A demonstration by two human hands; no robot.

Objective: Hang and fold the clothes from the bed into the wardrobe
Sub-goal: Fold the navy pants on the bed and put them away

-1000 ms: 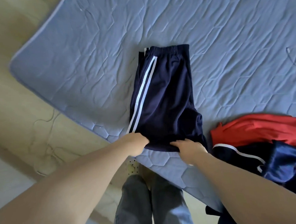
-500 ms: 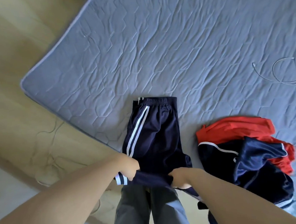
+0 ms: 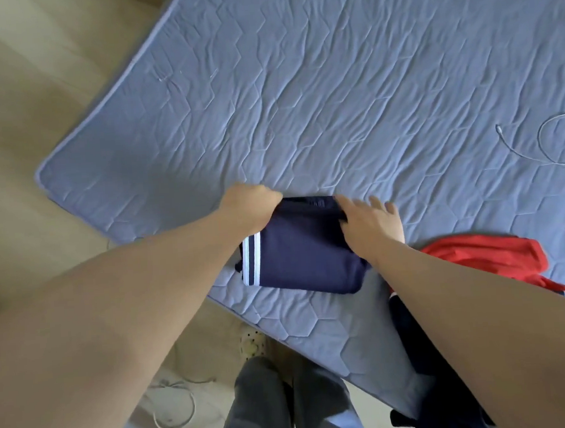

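Observation:
Navy shorts with white side stripes point(image 3: 305, 257) lie folded in half on the blue-grey quilted mattress point(image 3: 333, 95), near its front edge. My left hand point(image 3: 249, 207) grips the far left corner of the folded shorts with curled fingers. My right hand point(image 3: 369, 225) lies on the far right corner, thumb tucked at the fabric edge and fingers spread flat over the mattress. A red garment point(image 3: 495, 257) and a dark navy garment point(image 3: 425, 354) are heaped to the right, partly hidden by my right forearm.
A thin white cable point(image 3: 548, 144) loops on the mattress at the far right. On the beige floor to the left lie a white cord point(image 3: 174, 409) and a power strip point(image 3: 252, 343). My legs in grey trousers point(image 3: 286, 408) stand at the bed's edge.
Both hands lifted the shorts' lower hem from the near edge and carried it away from me onto the waistband, halving the shorts. The view has shifted with my head.

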